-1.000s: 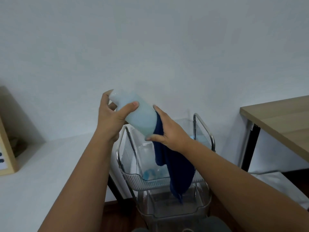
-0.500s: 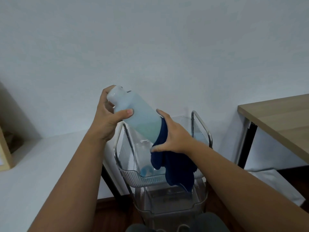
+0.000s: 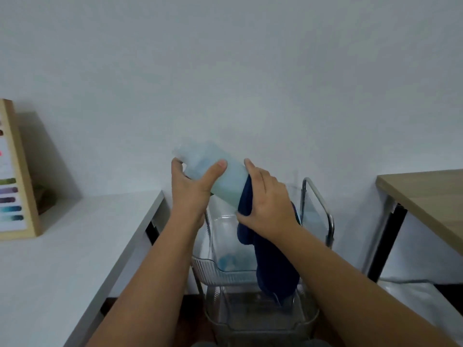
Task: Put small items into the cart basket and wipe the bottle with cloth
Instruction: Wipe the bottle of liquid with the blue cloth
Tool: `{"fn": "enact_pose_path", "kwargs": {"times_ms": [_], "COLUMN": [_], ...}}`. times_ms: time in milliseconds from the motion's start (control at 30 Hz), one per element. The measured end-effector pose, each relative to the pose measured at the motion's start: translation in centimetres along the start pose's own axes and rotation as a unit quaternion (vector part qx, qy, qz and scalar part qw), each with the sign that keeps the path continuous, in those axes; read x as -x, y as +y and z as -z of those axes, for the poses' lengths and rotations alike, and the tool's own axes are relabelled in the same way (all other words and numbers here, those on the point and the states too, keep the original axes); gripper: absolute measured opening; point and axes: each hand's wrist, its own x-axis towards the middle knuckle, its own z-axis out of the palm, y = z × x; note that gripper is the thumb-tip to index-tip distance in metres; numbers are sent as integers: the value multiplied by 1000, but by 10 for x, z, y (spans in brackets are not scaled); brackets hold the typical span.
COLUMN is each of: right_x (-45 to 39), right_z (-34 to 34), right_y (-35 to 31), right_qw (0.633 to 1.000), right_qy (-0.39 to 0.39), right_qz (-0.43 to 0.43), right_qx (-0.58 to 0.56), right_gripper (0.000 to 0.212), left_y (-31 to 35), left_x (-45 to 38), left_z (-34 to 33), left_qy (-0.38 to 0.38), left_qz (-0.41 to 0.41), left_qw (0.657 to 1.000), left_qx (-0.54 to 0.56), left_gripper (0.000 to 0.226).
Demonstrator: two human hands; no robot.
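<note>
At far left, a wood-framed chart with coloured swatches (image 3: 12, 171), leaning against the wall at the back of a white tabletop (image 3: 62, 259). Right of that surface's edge, the left hand (image 3: 193, 189), fingers and thumb clasped around the upper part of a translucent pale blue plastic bottle (image 3: 220, 176). Bottle tilted, capped end up and left, body frosted and cloudy, tinted blue-green, held in the air above the clear ribbed plastic cart basket (image 3: 220, 271) with chrome tube handles. Next, the right hand (image 3: 268, 204), closed on a dark navy cloth (image 3: 273, 259) pressed around the bottle's lower end, loose fabric hanging down past the basket's front rim toward the lower tier. Something blue, blurred, on the basket floor. At far right, a light wooden desk corner (image 3: 426, 194) on dark legs.
</note>
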Motion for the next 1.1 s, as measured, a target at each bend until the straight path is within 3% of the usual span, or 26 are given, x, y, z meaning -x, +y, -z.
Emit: {"fn": "enact_pose_path", "kwargs": {"times_ms": [133,200,367,567,833,933,1100], "right_x": [-25,-27,-12,22,22,18,-3], "right_z": [17,20,11,-9,-18,-20,-21], "right_y": [-16,-20,-5,28,41,35,2], "right_qw": [976,968,949,976,987,991,998], "right_qy": [-62,-68,-75,-91,-102,-74,46], "right_qz": [-8,-5,-29,-30,-28,-29,-46], "right_qx": [-207,-243,-304,-195,-121,-104,26], "right_gripper": [124,123,120,118,118,117,111], "left_y": [-2,-5,-4,-1,9,11,0], "left_x": [-6,-4,-1,-4,-9,-10,4], "left_z": [7,10,8,6,4,2,-15], "left_qy": [-174,-205,-151,-28,102,131,188], "left_qz": [16,27,-6,-4,46,56,60], "left_qw": [985,978,988,996,985,981,972], "left_qx": [5,19,13,84,131,135,128], "left_gripper": [86,85,77,61,63,60,86]}}
